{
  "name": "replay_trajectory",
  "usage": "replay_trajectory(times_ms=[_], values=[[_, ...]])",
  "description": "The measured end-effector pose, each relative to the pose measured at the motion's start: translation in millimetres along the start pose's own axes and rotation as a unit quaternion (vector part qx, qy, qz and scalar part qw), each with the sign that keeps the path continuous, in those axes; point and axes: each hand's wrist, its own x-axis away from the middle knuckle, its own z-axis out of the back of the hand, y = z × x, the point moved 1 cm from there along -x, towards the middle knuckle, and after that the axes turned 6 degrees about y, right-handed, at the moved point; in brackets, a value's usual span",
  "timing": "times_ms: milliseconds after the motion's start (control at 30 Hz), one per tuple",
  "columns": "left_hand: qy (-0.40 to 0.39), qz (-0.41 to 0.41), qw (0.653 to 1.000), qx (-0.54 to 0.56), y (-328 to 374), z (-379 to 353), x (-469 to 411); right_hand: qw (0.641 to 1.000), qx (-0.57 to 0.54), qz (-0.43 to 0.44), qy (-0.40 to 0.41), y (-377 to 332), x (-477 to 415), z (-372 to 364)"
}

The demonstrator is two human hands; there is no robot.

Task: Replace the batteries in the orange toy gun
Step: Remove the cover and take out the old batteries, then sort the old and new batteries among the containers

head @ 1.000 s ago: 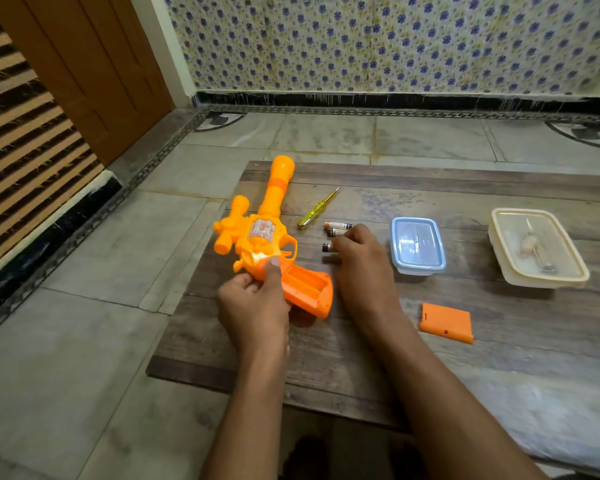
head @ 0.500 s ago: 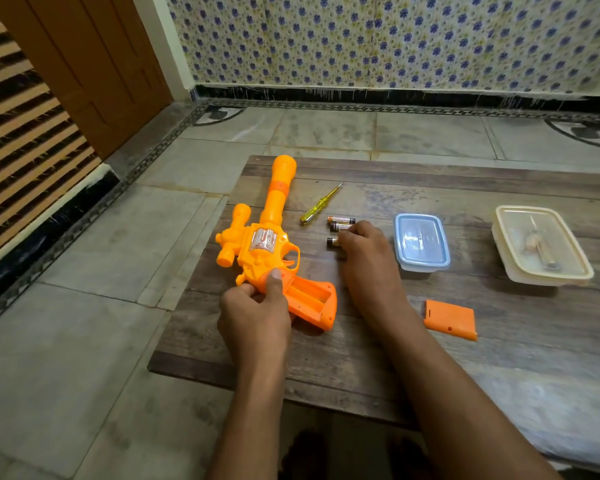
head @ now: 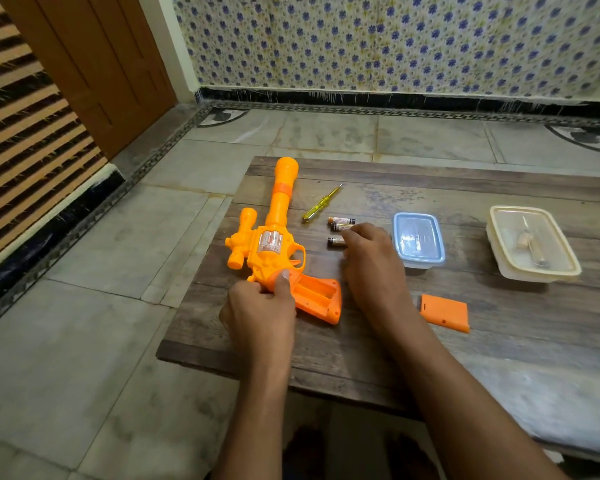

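Surface: you are working at the near left corner of the wooden surface [head: 465, 188], and everything is lying on it.
Orange toy gun: the orange toy gun [head: 274, 247] is lying on its side at the left, barrel pointing far. Its grip compartment [head: 317, 292] is facing up, open, with no cell showing inside. It is probably light, stiff, hollow plastic that skids easily, so holding it where body meets grip suits best.
Left hand: your left hand [head: 260, 313] is gripping exactly there, thumb pressing on top.
Right hand: your right hand [head: 371, 261] is curling its fingers down onto the batteries; I cannot tell whether it is pinching one.
Boxes: the cream box [head: 527, 274] and blue-lidded box [head: 417, 237] are sitting to the right, not blocking you.
Battery cover: the battery cover [head: 445, 312] is lying just right of your right forearm.
Screwdriver: the screwdriver [head: 321, 204] is lying near the barrel.
Batteries: three batteries [head: 340, 221] are lying between gun and blue-lidded box. They are hard and smooth and probably roll easily, so pinch one at mid-length.
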Motion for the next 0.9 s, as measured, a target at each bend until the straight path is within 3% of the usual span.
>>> replay_trajectory(times_ms=[167,300,367,500,567,700,800,900], values=[[0.039,-0.033,0.998,-0.025,10.1,12.6,8.1,0.998,-0.059,0.004,0.023,4.4,6.2,15.1],[0.069,-0.182,0.98,-0.033,35.1,21.8,22.9,0.989,-0.107,-0.01,0.106,11.8,12.5,40.7],[0.009,-0.277,0.961,-0.02,46.4,10.6,26.2,0.98,-0.123,-0.034,0.156,20.9,14.4,57.0],[-0.149,-0.43,0.889,-0.049,67.6,-31.3,36.1,0.961,-0.108,-0.134,0.216,46.1,17.9,77.5],[-0.213,-0.456,0.86,-0.085,75.7,-56.3,42.2,0.959,-0.095,-0.182,0.197,59.1,19.8,82.5],[-0.27,-0.467,0.821,-0.185,81.5,-95.5,43.1,0.963,-0.114,-0.228,0.088,74.2,20.4,81.3],[-0.272,-0.474,0.819,-0.177,72.8,-114.2,39.7,0.961,-0.111,-0.245,0.057,79.8,18.8,80.0],[-0.225,-0.489,0.833,-0.127,68.8,-124.7,34.7,0.961,-0.111,-0.243,0.071,82.0,16.1,80.8]])
